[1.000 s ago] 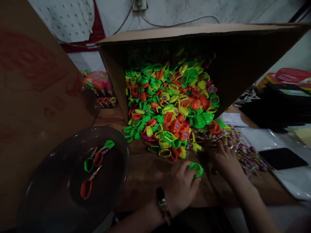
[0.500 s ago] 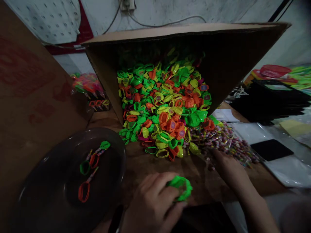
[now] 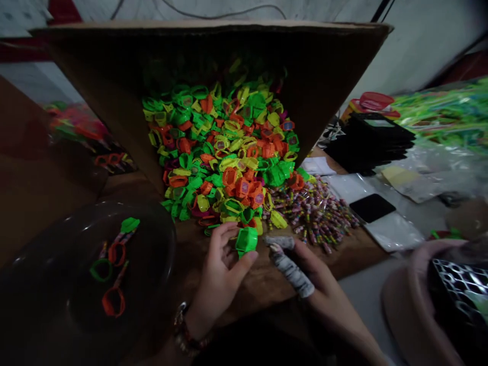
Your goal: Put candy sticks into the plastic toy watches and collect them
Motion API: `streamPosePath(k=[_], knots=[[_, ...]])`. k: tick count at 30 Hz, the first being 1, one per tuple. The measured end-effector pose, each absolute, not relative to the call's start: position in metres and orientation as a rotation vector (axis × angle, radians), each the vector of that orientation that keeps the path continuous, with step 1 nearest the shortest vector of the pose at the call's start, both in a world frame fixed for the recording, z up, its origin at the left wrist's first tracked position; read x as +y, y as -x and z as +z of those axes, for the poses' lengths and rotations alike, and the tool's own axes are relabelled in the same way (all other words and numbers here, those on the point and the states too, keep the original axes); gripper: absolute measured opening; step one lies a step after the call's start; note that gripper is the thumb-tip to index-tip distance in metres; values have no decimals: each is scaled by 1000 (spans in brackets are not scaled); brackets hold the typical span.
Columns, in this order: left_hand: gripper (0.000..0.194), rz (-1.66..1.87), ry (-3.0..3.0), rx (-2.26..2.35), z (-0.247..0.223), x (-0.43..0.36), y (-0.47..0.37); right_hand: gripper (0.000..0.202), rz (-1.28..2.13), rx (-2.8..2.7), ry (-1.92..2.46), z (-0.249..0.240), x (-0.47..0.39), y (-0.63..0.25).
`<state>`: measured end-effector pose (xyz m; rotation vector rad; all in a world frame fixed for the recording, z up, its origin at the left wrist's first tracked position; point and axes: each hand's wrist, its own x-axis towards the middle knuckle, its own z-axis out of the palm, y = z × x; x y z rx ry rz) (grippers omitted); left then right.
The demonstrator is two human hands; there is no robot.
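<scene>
My left hand [image 3: 223,269], a beaded bracelet at its wrist, is closed on a green plastic toy watch [image 3: 247,241]. Facing it from the right is my right hand [image 3: 305,274], its thumb and a finger wrapped in greyish tape. Those two fingertips pinch together; a small pale pinkish bit shows between them, too little to name. Just beyond both hands lies a heap of green, yellow and orange toy watches [image 3: 229,152], spilling out of a cardboard box [image 3: 324,96] on its side. A pile of thin multicoloured candy strings [image 3: 320,213] adjoins the heap on the right.
At left stands a dark round basin [image 3: 152,284] with several toy watches, some with candy strips attached. Right of the candy lie plastic bags [image 3: 400,231], a black flat rectangle [image 3: 372,208] and a black stack [image 3: 369,145]. A pinkish tub [image 3: 400,300] stands at lower right.
My right hand has come back from the candy pile toward my left hand. The left hand has turned and raised the green toy watch. The view has swung right.
</scene>
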<state>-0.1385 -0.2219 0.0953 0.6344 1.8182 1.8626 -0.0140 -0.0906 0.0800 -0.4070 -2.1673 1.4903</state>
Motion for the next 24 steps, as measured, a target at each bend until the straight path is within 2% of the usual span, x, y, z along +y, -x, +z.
streamPosePath(k=[3, 9, 13, 16, 24], knots=[[47, 1887, -578, 1715, 96, -222, 139, 37, 1560, -2133, 286, 92, -101, 26], [39, 1873, -721, 1931, 94, -225, 140, 43, 1160, -2154, 242, 93, -111, 37], [44, 1721, -1059, 2185, 93, -230, 139, 32, 982, -2257, 205, 105, -111, 42], [46, 1624, -1186, 2244, 94, -234, 138, 32, 797, -2344, 163, 106, -107, 44], [36, 1573, -1143, 2305, 102, -239, 130, 35, 405, -2466, -3, 87, -99, 27]])
